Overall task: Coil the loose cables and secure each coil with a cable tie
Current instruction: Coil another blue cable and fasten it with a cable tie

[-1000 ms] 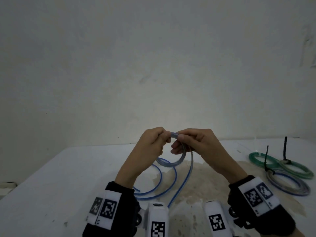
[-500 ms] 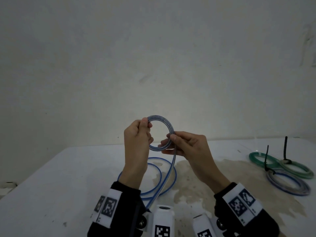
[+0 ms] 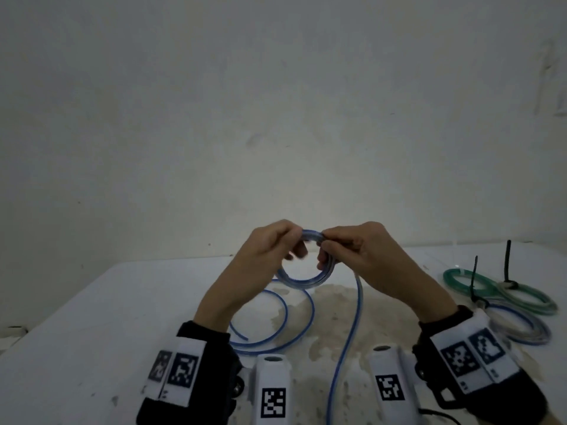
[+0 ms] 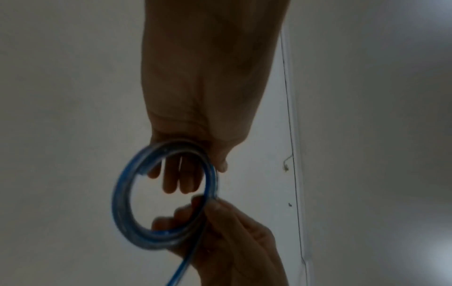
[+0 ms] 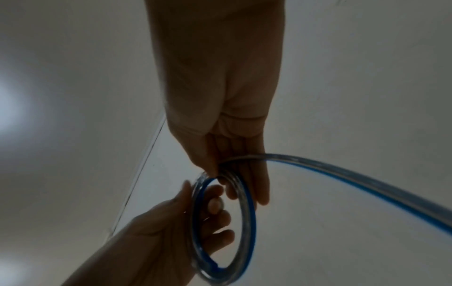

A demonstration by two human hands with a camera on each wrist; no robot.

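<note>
I hold a small coil of blue cable [image 3: 302, 283] above the white table [image 3: 92, 332]. My left hand [image 3: 293, 240] pinches the coil's top from the left, and my right hand [image 3: 325, 243] pinches it from the right, so the ring hangs below both. The loose tail [image 3: 349, 338] drops from my right hand toward me, and more slack [image 3: 287, 314] curls on the table. The left wrist view shows the coil [image 4: 122, 193] under my left hand's fingers [image 4: 181, 180]. In the right wrist view the coil [image 5: 247, 222] sits against my right hand's fingers [image 5: 259, 185].
Three tied coils lie at the table's right: a green one [image 3: 457, 276], a pale green one [image 3: 530, 300] and a blue-grey one [image 3: 527, 332]. Black cable ties [image 3: 507, 262] stick up from them. A brown stain [image 3: 368, 314] marks the tabletop. A pale wall stands behind.
The coil stood upright and higher half a second ago. Now both hands have come together on its top, it hangs tipped below them, and the tail has swung to the right.
</note>
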